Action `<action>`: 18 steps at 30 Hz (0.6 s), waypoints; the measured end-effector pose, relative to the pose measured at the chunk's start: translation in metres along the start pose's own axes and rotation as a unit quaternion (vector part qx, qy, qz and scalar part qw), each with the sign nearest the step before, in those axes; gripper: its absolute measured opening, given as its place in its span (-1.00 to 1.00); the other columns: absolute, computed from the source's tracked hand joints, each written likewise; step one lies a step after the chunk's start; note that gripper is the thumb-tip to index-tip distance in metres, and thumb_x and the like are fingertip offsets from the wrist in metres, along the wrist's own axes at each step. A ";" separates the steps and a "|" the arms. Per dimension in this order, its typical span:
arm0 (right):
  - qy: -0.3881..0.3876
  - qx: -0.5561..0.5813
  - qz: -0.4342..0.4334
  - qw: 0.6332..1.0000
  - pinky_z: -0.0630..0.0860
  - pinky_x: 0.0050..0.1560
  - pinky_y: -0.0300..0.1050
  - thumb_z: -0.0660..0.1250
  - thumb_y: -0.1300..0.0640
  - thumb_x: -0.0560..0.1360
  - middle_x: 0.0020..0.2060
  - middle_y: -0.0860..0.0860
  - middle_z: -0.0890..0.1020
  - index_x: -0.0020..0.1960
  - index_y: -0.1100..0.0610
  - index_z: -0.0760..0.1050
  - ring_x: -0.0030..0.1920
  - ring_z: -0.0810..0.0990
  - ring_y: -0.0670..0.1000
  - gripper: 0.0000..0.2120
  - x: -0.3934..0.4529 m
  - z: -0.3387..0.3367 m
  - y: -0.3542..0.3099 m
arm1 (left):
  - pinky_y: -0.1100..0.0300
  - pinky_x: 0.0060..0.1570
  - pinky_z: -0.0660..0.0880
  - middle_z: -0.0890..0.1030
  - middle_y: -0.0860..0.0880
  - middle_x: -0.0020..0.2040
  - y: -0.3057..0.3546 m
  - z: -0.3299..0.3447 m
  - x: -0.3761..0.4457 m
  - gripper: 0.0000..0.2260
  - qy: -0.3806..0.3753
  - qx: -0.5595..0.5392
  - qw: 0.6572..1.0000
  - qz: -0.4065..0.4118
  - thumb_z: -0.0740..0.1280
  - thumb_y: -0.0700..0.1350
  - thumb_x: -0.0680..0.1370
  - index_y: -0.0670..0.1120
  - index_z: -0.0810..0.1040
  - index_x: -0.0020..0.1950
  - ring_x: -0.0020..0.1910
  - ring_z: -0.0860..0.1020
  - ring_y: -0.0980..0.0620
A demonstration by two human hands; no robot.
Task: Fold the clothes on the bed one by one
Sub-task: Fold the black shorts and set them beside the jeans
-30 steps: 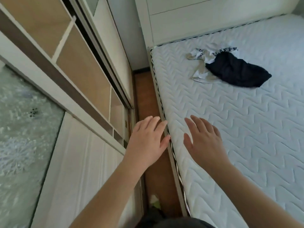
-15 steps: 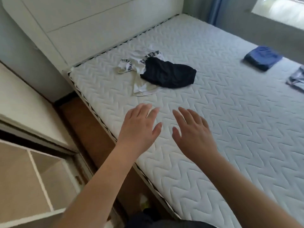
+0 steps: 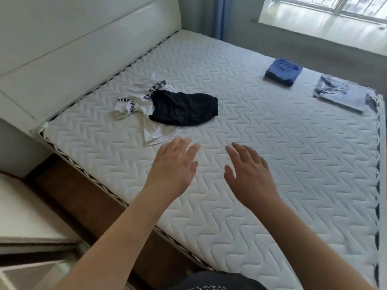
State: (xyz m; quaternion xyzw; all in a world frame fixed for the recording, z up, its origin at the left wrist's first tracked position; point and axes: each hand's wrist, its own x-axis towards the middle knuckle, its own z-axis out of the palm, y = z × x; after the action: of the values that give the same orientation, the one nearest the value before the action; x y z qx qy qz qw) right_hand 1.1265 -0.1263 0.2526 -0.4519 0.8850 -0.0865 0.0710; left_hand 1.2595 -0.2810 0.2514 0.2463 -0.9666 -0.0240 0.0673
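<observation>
A crumpled dark navy garment (image 3: 184, 108) lies near the head of the quilted white mattress (image 3: 272, 153), partly on top of a rumpled white garment with dark lettering (image 3: 136, 103). My left hand (image 3: 174, 166) hovers with straight fingers just short of the white garment's lower hem, holding nothing. To its right, my right hand (image 3: 249, 174) is held over the bare mattress, fingers spread and empty. At the far right edge lie a folded blue garment (image 3: 282, 72) and a folded light-blue garment (image 3: 343, 94).
A white padded headboard (image 3: 83, 49) runs along the left. Below the bed's near edge is a strip of brown wooden floor (image 3: 88, 197), with white cabinet furniture (image 3: 27, 218) at the lower left. A window (image 3: 335, 9) and a blue curtain (image 3: 219, 17) stand at the back.
The view has swung right from the wardrobe to the whole bed. Both hands have moved from the mattress edge out over it, closer to the crumpled clothes. The folded garments have come into sight.
</observation>
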 end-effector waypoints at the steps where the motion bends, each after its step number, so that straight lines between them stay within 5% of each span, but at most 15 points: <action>1: -0.003 0.004 0.001 1.000 0.05 0.51 -0.02 0.02 -0.09 0.65 0.56 -0.07 0.14 0.56 -0.02 0.10 0.55 0.07 0.00 -0.50 0.003 0.002 -0.003 | -0.05 0.32 0.36 0.50 -0.08 0.34 -0.005 -0.002 -0.003 -0.60 0.001 0.008 1.000 0.001 0.13 0.06 0.58 -0.04 0.48 0.36 0.36 0.43 -0.11; 6: -0.025 0.013 -0.019 0.999 0.08 0.50 -0.02 -0.01 -0.11 0.64 0.56 -0.06 0.16 0.56 -0.02 0.12 0.54 0.10 0.01 -0.50 0.027 0.016 -0.045 | -0.04 0.24 0.42 0.52 -0.08 0.31 -0.048 -0.010 -0.014 -0.55 -0.021 0.023 1.000 -0.005 0.05 0.09 0.56 -0.03 0.49 0.34 0.32 0.46 -0.12; 10: 0.007 0.002 -0.036 0.999 0.26 0.42 0.00 0.02 -0.14 0.60 0.47 -0.01 0.35 0.49 0.02 0.29 0.46 0.31 0.04 -0.48 0.051 0.028 -0.090 | -0.03 0.21 0.43 0.56 -0.06 0.25 -0.105 -0.015 -0.007 -0.57 0.007 0.024 1.000 -0.005 0.08 0.09 0.56 -0.03 0.52 0.32 0.28 0.50 -0.10; 18: -0.017 0.015 -0.012 1.000 0.13 0.47 -0.04 0.06 -0.11 0.63 0.54 -0.07 0.17 0.55 -0.03 0.15 0.53 0.14 -0.01 -0.49 0.137 0.069 -0.199 | 0.00 0.21 0.41 0.55 -0.08 0.24 -0.251 -0.009 0.023 -0.57 0.024 0.012 0.999 0.028 0.10 0.08 0.56 -0.05 0.51 0.32 0.27 0.49 -0.10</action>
State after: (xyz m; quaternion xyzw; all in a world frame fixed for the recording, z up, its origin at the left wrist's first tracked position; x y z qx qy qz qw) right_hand 1.2179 -0.3586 0.2216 -0.4630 0.8767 -0.0929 0.0919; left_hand 1.3594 -0.5122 0.2430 0.2201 -0.9714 -0.0048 0.0886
